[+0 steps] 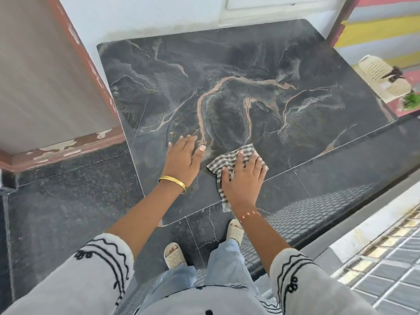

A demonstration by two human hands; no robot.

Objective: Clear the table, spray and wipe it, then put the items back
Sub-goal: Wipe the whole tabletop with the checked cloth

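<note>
A dark marble table top (238, 71) with pale pink veins fills the middle of the view, nothing standing on it. My right hand (244, 178) lies flat on a black-and-white checked cloth (227, 159), pressing it onto the near edge of the table. The cloth sticks out past my fingers and hangs below my wrist. To the left of the cloth, my left hand (183, 159) rests flat on the marble, fingers spread and holding nothing. A gold bangle sits on that wrist.
A red-edged pillar (56, 76) stands against the table's left side. The white wall runs behind the table. A cream plastic basket (384, 78) and something green (411, 100) lie past the right edge. Dark stone floor (68, 201) and my sandalled feet are below.
</note>
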